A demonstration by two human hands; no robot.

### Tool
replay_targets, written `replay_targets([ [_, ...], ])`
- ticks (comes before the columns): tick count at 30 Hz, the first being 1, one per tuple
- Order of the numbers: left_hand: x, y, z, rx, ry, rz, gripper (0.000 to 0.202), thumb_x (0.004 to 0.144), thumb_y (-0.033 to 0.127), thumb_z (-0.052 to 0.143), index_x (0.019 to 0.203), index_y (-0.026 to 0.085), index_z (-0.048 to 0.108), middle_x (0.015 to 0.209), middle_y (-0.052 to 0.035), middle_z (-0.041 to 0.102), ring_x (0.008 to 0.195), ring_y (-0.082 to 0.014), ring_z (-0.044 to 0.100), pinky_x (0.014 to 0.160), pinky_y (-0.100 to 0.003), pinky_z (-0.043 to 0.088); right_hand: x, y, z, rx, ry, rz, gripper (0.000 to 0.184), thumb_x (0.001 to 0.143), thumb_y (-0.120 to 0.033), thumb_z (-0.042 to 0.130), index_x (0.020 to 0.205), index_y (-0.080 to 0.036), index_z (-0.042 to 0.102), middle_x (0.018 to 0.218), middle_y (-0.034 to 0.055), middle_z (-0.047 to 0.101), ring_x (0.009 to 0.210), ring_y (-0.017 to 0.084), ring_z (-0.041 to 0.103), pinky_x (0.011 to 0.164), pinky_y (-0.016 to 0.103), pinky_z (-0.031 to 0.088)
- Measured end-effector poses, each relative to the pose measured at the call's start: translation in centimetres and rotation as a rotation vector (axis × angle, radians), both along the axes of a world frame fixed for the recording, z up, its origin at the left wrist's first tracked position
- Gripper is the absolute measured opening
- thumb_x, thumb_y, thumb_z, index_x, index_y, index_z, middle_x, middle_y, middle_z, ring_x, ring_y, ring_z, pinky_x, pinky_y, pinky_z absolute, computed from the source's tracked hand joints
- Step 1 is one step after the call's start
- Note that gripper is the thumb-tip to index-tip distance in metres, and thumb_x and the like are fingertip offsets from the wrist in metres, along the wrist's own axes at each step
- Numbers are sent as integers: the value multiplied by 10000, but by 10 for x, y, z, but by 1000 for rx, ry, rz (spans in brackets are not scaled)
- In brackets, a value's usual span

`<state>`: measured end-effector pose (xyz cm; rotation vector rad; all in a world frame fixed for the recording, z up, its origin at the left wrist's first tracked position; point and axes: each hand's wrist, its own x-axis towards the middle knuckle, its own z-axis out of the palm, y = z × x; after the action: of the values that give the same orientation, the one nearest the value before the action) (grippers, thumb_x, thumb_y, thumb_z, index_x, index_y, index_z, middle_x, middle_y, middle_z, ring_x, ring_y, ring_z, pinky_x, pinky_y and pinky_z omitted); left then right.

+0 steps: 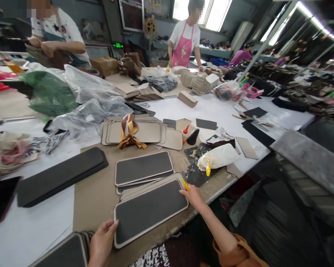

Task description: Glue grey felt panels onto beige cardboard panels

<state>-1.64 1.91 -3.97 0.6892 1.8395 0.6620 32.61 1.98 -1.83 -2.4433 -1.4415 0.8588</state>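
Observation:
A dark grey rounded panel with a beige border [151,213] lies in front of me, partly over a fanned stack of similar beige-edged boards [153,184]. At its left edge, my left hand [103,239] is closed, thumb on top. My right hand [194,196] touches the right end, fingers closed round a thin yellow tool [185,184] whose kind I cannot make out. Just behind lies another grey panel [143,168]. A white bottle [222,155] with a yellow tip rests on its side on a stained dark sheet [197,174], right of the panels.
Behind the panels lies a board bundle [147,131] tied with a ribbon [129,133]. Long black strips [61,176] lie left, and more grey panels [64,254] at lower left. Plastic bags [91,111] cover the back left. Two people stand across the table [239,181], whose edge runs along my right.

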Motion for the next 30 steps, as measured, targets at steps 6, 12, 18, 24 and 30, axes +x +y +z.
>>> replay_targets([
  [6, 0, 0, -3, 5, 27, 8, 337, 485, 401, 642, 716, 157, 609, 664, -47, 670, 711, -254, 645, 603, -338, 517, -2, 0, 2, -13, -14, -14, 122, 750, -285, 617, 734, -165, 633, 732, 47, 678, 745, 188, 626, 647, 222, 390],
  [12, 0, -2, -9, 30, -28, 34, 445, 406, 454, 680, 716, 143, 605, 653, -58, 665, 684, -258, 637, 567, -340, 502, -2, 0, -4, -22, -31, -16, 139, 746, -292, 622, 723, -156, 637, 746, 63, 683, 750, 191, 630, 619, 216, 384],
  [18, 5, 0, 2, 79, -108, 102, 414, 379, 412, 721, 677, 145, 613, 629, -42, 655, 601, -209, 614, 547, -311, 486, 1, 2, 2, -4, -62, 4, 145, 746, -314, 602, 711, -175, 627, 720, 38, 677, 736, 181, 630, 615, 210, 382],
  [24, 17, 9, 4, 256, -27, 2, 435, 436, 535, 662, 598, 135, 608, 572, -51, 628, 569, -195, 580, 571, -314, 460, 11, 13, 5, -7, -112, 96, 205, 767, -355, 512, 653, -199, 581, 667, 41, 657, 689, 215, 626, 594, 245, 384],
  [30, 17, 10, -5, 263, 40, 57, 366, 465, 491, 657, 549, 139, 599, 512, -28, 592, 526, -172, 533, 549, -289, 402, 16, 12, -14, -39, -152, 98, 243, 747, -420, 494, 609, -225, 534, 593, 33, 646, 636, 218, 620, 550, 244, 385],
])
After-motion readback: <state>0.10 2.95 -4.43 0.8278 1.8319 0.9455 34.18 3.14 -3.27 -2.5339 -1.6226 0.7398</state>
